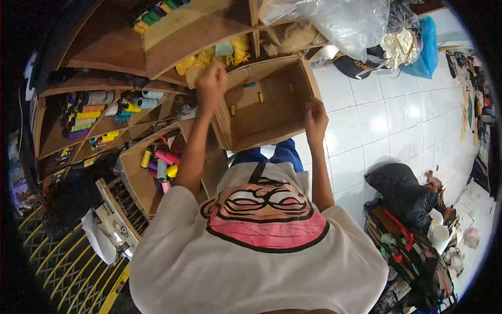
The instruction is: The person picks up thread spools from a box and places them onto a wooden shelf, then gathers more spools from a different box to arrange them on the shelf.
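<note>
A cardboard box (267, 112) stands open in front of me, with several small spools lying on its bottom, one of them a yellow spool (260, 98). Above the box's left edge, beside the shelf, my left hand (212, 83) is raised with its fingers curled; whether it holds anything is hidden. My right hand (316, 119) is at the box's right edge, its fingers closed on the cardboard wall. Yellow thread (239, 49) hangs in the shelf just past my left hand.
Wooden shelves (196, 44) with thread cones rise ahead and left. A second box (138, 180) of colourful cones stands at the left, near a sewing machine (111, 230). A black bag (400, 191) and piled scraps lie right, on the tiled floor (374, 115).
</note>
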A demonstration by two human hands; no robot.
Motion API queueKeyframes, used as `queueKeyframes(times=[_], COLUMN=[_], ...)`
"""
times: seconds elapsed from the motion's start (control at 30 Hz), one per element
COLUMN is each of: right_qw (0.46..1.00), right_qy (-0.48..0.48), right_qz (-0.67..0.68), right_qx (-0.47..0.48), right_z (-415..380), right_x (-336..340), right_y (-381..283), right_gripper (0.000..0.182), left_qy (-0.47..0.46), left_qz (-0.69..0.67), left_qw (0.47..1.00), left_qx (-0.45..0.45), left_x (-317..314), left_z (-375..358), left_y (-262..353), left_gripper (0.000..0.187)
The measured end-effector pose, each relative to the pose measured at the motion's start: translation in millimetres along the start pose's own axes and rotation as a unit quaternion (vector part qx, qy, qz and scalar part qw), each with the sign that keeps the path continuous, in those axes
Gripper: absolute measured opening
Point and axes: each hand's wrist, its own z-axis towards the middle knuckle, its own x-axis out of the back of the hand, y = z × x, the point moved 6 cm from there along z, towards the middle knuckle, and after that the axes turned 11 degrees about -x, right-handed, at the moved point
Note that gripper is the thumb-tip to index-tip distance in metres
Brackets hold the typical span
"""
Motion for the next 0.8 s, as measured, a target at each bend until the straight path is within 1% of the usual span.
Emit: queueKeyframes(times=[0.03,0.1,0.17,0.2,0.23,0.27,0.3,0.33,0.37,0.4,0.43,0.5,0.53,0.6,0.7,0.73,0.8], right_qw=[1.000,0.996,0.992,0.989,0.980,0.974,0.966,0.954,0.948,0.939,0.929,0.926,0.906,0.888,0.872,0.870,0.868], right_qy=[-0.013,-0.051,-0.106,-0.132,-0.146,-0.157,-0.167,-0.176,-0.169,-0.162,-0.155,-0.210,-0.229,-0.251,-0.272,-0.275,-0.268], right_qz=[-0.005,-0.038,-0.046,-0.051,-0.119,-0.159,-0.198,-0.237,-0.255,-0.272,-0.287,-0.312,-0.327,-0.350,-0.376,-0.381,-0.393], right_qx=[-0.021,-0.060,-0.048,-0.040,-0.067,-0.030,0.007,0.043,0.088,0.133,0.178,-0.034,-0.138,-0.162,-0.154,-0.151,-0.145], right_z=[0.7,9.5,18.8,26.8,36.5,46.6,55.1,61.5,66.9,71.5,74.2,85.6,86.8,90.5,102.5,108.9,125.4], right_x=[1.0,-2.1,-14.4,-21.5,-30.8,-39.0,-47.9,-56.0,-61.0,-66.3,-73.0,-90.7,-98.9,-118.9,-141.9,-147.5,-155.6], right_y=[5.8,22.9,46.3,53.8,54.7,60.2,71.2,83.4,92.4,102.0,113.1,172.6,203.0,234.3,271.8,279.6,291.8], right_gripper=[0.025,0.024,0.024,0.025,0.024,0.025,0.026,0.027,0.028,0.029,0.030,0.031,0.032,0.033,0.033,0.033,0.033], left_qy=[-0.031,-0.162,-0.187,-0.217,-0.248,-0.279,-0.373,-0.329,-0.282,-0.274,-0.264,-0.328,-0.289,-0.207,-0.246,-0.247,-0.210], left_qz=[-0.027,-0.057,-0.160,-0.134,-0.109,-0.084,-0.036,-0.088,-0.139,-0.137,-0.135,-0.029,-0.029,-0.029,0.062,0.056,-0.012], left_qw=[0.999,0.981,0.959,0.955,0.949,0.941,0.894,0.888,0.875,0.868,0.861,0.863,0.886,0.924,0.893,0.887,0.887], left_qx=[0.007,0.093,0.140,0.150,0.161,0.172,0.246,0.308,0.368,0.391,0.413,0.382,0.363,0.320,0.372,0.387,0.411], left_x=[-24.0,-81.4,-141.7,-164.4,-183.9,-198.4,-206.7,-227.0,-260.7,-271.7,-272.0,-275.9,-290.7,-333.2,-305.1,-308.6,-325.0], left_z=[-28.6,-88.0,-143.8,-161.9,-178.8,-188.9,-190.0,-216.9,-261.8,-271.3,-264.2,-238.4,-246.1,-277.2,-227.8,-233.5,-249.8], left_y=[6.5,3.3,-14.2,-24.8,-34.2,-39.3,-40.2,-60.7,-92.9,-99.7,-95.3,-84.3,-94.2,-122.8,-91.6,-96.0,-103.7], left_gripper=[0.015,0.009,0.014,0.015,0.017,0.019,0.019,0.020,0.021,0.022,0.025,0.033,0.037,0.045,0.036,0.036,0.037])
